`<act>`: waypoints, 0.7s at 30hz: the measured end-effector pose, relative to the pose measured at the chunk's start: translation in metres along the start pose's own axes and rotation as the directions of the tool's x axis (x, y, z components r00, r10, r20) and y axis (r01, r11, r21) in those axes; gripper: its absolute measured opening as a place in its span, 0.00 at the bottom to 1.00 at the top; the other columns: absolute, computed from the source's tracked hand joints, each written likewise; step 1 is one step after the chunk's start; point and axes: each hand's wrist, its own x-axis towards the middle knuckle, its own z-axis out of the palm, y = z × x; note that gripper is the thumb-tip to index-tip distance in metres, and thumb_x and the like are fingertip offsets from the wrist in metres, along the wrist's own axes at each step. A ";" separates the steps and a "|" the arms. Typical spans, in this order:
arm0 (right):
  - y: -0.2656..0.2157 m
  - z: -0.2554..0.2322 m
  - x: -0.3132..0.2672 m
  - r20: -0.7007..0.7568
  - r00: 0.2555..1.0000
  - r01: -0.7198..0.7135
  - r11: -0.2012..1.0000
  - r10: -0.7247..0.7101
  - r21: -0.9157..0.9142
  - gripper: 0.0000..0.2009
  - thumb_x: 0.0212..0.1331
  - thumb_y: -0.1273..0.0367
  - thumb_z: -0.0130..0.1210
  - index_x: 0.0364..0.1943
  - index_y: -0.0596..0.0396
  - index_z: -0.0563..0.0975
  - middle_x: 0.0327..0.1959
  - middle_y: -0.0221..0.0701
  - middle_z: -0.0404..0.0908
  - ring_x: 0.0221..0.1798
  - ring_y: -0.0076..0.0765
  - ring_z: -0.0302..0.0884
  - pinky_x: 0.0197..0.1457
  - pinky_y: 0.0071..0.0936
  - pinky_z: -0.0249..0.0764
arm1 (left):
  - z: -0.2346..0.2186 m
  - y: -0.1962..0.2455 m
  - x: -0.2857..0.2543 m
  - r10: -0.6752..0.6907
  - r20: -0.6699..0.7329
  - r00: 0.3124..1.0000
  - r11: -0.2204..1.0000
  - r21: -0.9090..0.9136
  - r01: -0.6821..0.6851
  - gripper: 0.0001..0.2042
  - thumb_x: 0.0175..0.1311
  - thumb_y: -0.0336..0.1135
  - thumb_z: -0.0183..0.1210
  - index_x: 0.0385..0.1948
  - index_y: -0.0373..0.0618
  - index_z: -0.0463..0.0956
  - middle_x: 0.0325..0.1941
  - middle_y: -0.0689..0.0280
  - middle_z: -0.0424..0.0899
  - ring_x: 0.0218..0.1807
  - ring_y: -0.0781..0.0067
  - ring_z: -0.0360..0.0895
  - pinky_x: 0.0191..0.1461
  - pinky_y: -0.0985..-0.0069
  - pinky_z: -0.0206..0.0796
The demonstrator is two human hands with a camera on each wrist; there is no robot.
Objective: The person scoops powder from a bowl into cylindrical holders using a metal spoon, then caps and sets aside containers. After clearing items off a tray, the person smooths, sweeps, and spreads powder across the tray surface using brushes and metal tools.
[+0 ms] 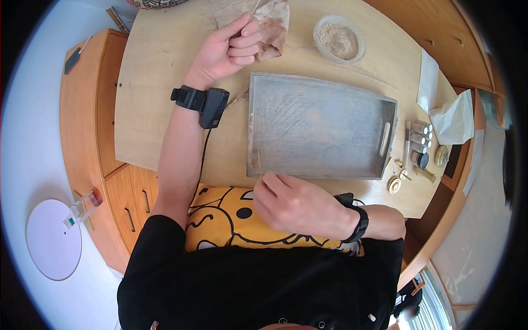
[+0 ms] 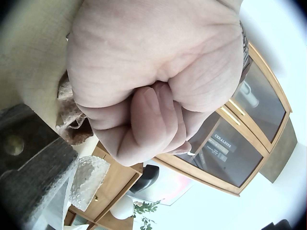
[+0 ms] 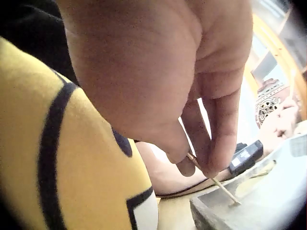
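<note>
At the middle of the desk (image 1: 330,69), head view: we see the grey wooden tray (image 1: 324,126) lying with its bare inside facing up and a handle slot in its right end.
Left hand, head view: our left hand (image 1: 234,47) is raised near the stained cloth (image 1: 275,33), fingers curled round the light stick (image 1: 254,7).
Right hand, head view: our right hand (image 1: 291,204) is at the tray's near left corner and grips the thin stick (image 1: 259,160), which reaches over that corner.
Bowl: beyond the tray we have a bowl (image 1: 339,38) of pale powder.
Right side of the desk: small bottles (image 1: 421,136), a dark-lidded jar (image 1: 421,160) and brass-coloured pieces (image 1: 394,185) sit near the tray, with a white bag (image 1: 454,118) farther along.
Cushion: a yellow cushion (image 1: 220,220) with black lines lies between our body and the desk.
Fingers, left wrist view: our left fingers fold in toward the palm; we cannot make out the light stick clearly. The cloth and the bowl show beyond, with a glass-doored cabinet (image 2: 225,143) behind.
Thin stick, right wrist view: we pinch it between thumb and fingers, its end at the tray's corner; whether it touches the wood, we cannot tell.
</note>
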 end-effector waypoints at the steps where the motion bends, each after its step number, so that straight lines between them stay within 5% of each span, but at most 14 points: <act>1: 0.001 0.002 0.000 -0.049 0.999 -0.001 1.000 0.001 -0.016 0.08 0.43 0.68 0.56 0.26 0.57 0.75 0.30 0.29 0.72 0.37 0.32 0.70 0.42 0.22 0.72 | 0.000 0.000 0.000 0.002 0.003 1.000 1.000 0.002 -0.002 0.17 0.79 0.46 0.41 0.28 0.50 0.62 0.18 0.81 0.50 0.18 0.90 0.45 0.20 0.88 0.39; 5: -0.001 -0.004 -0.003 0.035 0.999 0.026 0.994 -0.030 0.102 0.08 0.43 0.68 0.57 0.26 0.57 0.75 0.30 0.29 0.73 0.38 0.31 0.70 0.41 0.22 0.73 | 0.001 0.000 0.000 0.007 -0.024 1.000 1.000 0.005 -0.007 0.17 0.79 0.46 0.41 0.27 0.50 0.62 0.18 0.81 0.50 0.18 0.90 0.45 0.20 0.87 0.39; 8: 0.008 -0.004 -0.008 -0.045 0.999 -0.014 0.970 0.026 0.242 0.10 0.40 0.71 0.57 0.29 0.59 0.77 0.31 0.29 0.74 0.37 0.32 0.74 0.38 0.24 0.75 | 0.000 0.000 0.000 0.004 -0.014 1.000 1.000 -0.002 -0.004 0.17 0.79 0.45 0.41 0.27 0.50 0.63 0.18 0.80 0.50 0.18 0.90 0.45 0.19 0.87 0.39; 10: 0.019 -0.005 -0.016 -0.081 0.966 -0.189 0.885 0.245 0.426 0.09 0.45 0.74 0.60 0.33 0.60 0.79 0.32 0.32 0.77 0.35 0.35 0.78 0.35 0.30 0.76 | 0.000 0.001 -0.001 -0.001 -0.001 1.000 1.000 -0.007 0.001 0.17 0.80 0.45 0.37 0.27 0.51 0.61 0.19 0.79 0.50 0.19 0.87 0.46 0.19 0.86 0.39; 11: 0.025 -0.002 -0.021 -0.080 0.967 -0.187 0.885 0.243 0.425 0.09 0.45 0.74 0.60 0.33 0.60 0.79 0.32 0.32 0.77 0.35 0.35 0.78 0.35 0.30 0.76 | -0.001 0.001 -0.001 0.001 -0.002 1.000 1.000 -0.007 -0.001 0.17 0.80 0.45 0.37 0.27 0.51 0.61 0.19 0.79 0.50 0.19 0.87 0.46 0.19 0.86 0.39; 14: 0.037 0.007 -0.034 -0.042 0.835 -0.315 0.538 0.549 0.782 0.04 0.60 0.72 0.60 0.35 0.59 0.81 0.30 0.38 0.82 0.31 0.41 0.81 0.35 0.33 0.77 | -0.002 0.001 0.000 -0.010 0.023 1.000 1.000 -0.015 0.010 0.17 0.80 0.46 0.38 0.27 0.51 0.61 0.19 0.79 0.50 0.19 0.87 0.46 0.19 0.86 0.39; 17: 0.042 0.021 -0.046 0.002 0.762 -0.341 0.398 0.648 0.852 0.05 0.60 0.73 0.60 0.36 0.61 0.82 0.28 0.38 0.82 0.31 0.42 0.82 0.35 0.31 0.76 | -0.002 0.001 0.000 -0.009 0.021 1.000 1.000 -0.012 0.009 0.17 0.80 0.46 0.38 0.27 0.51 0.61 0.19 0.79 0.50 0.18 0.87 0.45 0.19 0.86 0.39; 18: 0.043 0.017 -0.048 0.136 0.710 -0.429 0.272 0.691 0.861 0.05 0.59 0.73 0.61 0.37 0.60 0.81 0.30 0.42 0.82 0.32 0.48 0.82 0.34 0.31 0.76 | -0.003 0.001 0.000 -0.007 0.025 1.000 1.000 -0.016 0.008 0.17 0.80 0.46 0.38 0.27 0.51 0.61 0.19 0.79 0.50 0.18 0.87 0.45 0.19 0.86 0.39; 21: 0.051 0.016 -0.050 0.158 0.694 -0.503 0.315 0.702 0.805 0.05 0.60 0.72 0.59 0.35 0.60 0.80 0.29 0.41 0.81 0.31 0.48 0.81 0.33 0.33 0.76 | -0.002 0.000 0.000 -0.004 0.026 1.000 1.000 -0.019 0.004 0.17 0.80 0.45 0.38 0.27 0.51 0.61 0.19 0.79 0.50 0.18 0.87 0.45 0.19 0.86 0.39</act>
